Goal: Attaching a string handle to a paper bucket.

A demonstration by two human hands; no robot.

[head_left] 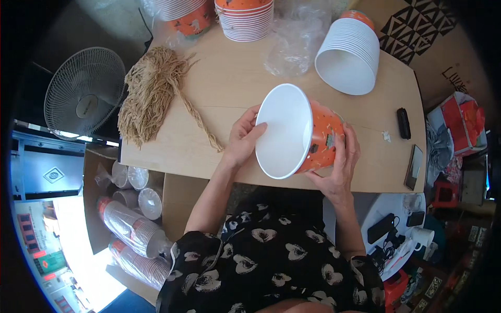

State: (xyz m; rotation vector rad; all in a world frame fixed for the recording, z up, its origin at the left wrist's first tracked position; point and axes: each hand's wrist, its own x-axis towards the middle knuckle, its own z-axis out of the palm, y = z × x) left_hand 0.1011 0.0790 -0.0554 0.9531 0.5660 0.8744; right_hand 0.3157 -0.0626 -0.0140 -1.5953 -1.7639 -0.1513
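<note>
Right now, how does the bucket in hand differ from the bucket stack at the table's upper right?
The held bucket looks single; the bucket stack is many nested.
The held bucket is between left hand and right hand; the bucket stack rests on the table.
The held bucket shows much orange; the bucket stack, mostly white rims.
Both are white inside.

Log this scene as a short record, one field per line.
Left hand: holds the rim of the cup, thumb inside
Right hand: holds the cup's outside near its base
Cup: white inside, patterned orange outside, tilted
Table, left: tan fiber bundle
Table, far side: cup stacks, clear plastic
Table, right: phone, small black object
Left of table: fan, open carton with wrapped cups
</note>
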